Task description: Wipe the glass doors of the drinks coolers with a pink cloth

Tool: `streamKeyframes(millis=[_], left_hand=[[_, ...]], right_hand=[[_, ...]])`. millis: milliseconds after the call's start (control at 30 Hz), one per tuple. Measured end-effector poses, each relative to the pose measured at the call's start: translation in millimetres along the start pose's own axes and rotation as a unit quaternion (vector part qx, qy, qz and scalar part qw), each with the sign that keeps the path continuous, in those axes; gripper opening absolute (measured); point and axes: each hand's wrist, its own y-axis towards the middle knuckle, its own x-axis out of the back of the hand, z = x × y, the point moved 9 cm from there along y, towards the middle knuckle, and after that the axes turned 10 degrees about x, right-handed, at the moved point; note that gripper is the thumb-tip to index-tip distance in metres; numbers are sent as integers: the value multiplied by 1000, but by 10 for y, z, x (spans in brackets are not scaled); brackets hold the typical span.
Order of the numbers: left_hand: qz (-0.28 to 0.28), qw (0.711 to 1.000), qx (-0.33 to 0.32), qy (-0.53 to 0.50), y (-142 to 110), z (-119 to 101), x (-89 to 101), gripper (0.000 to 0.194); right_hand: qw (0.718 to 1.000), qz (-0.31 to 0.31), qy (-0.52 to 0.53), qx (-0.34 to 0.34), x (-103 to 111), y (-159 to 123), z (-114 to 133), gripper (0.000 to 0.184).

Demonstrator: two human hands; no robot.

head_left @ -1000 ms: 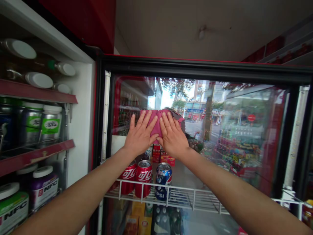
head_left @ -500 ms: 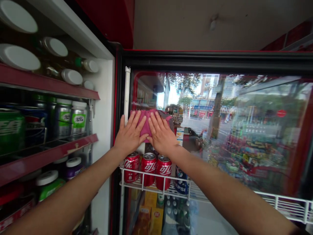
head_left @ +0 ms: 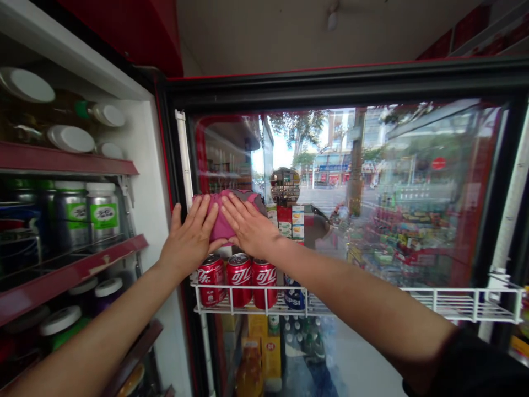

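My left hand (head_left: pixel 185 237) lies flat on a pink cloth (head_left: pixel 222 227), its fingers stretched out and the thumb pointing toward the other hand. Beside it, my right hand (head_left: pixel 252 227) also presses flat on the cloth with straight fingers. Both hold the cloth against the glass pane (head_left: pixel 330 248) of an open fridge door, near the hinge side. A grey part of the cloth shows beyond my right fingers. Just below the hands, red cola cans (head_left: pixel 238 281) stand in a white wire rack (head_left: pixel 351 311), with a blue Pepsi can (head_left: pixel 293 298) to their right.
At left, fridge shelves (head_left: pixel 74 157) hold bottles and cans, including silver cans with green labels (head_left: pixel 103 212). The black door frame (head_left: pixel 330 91) runs across the top. Street and shop reflections show in the glass, and yellow boxes (head_left: pixel 271 353) are visible low down.
My view has shifted to the right, bringing more of the door's far side into sight. Both hands have slid slightly left on the glass with the cloth.
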Motion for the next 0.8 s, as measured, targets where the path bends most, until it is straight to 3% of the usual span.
streamKeyframes(millis=[433, 800], left_hand=[[32, 997, 64, -26, 193, -482, 49, 96], [22, 998, 29, -43, 555, -1362, 161, 94]], right_hand=[[1000, 2, 8, 7, 104, -412, -289, 88], [999, 0, 6, -35, 194, -1258, -775, 90]])
